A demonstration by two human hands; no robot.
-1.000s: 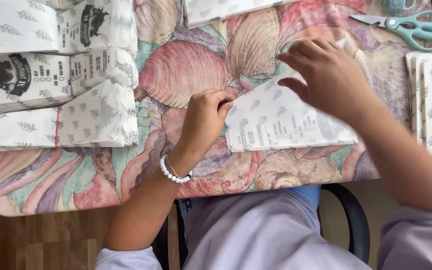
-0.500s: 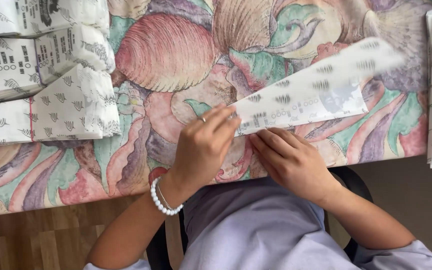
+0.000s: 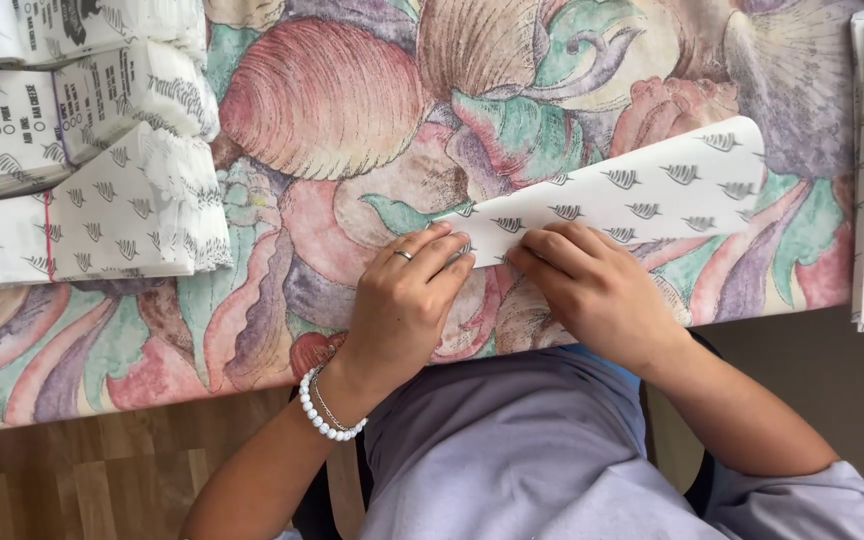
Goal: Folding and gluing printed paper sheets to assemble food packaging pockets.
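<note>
Pressing hands [image 3: 502, 275] on folded paper [image 3: 632, 195]

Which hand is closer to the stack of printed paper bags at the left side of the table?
Left. The left hand is right of the stack of printed paper bags; the right hand lies farther right.

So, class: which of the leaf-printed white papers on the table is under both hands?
The single folded sheet at centre, pressed by left hand and right hand; the others sit stacked, untouched, at the table's sides.
</note>
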